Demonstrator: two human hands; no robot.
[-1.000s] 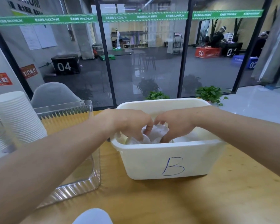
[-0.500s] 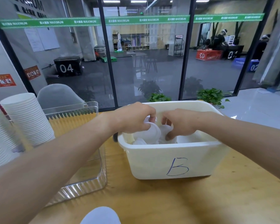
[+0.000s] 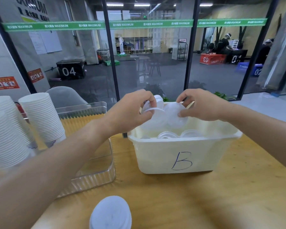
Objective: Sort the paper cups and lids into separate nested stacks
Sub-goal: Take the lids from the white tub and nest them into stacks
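While both hands hover above bin B, left hand pinches a few lids edge-on; right hand pinches a single lid at its 3 o'clock, facing it, presumably to nest them. Loose lids remain inside. Cup stacks at 9 o'clock.
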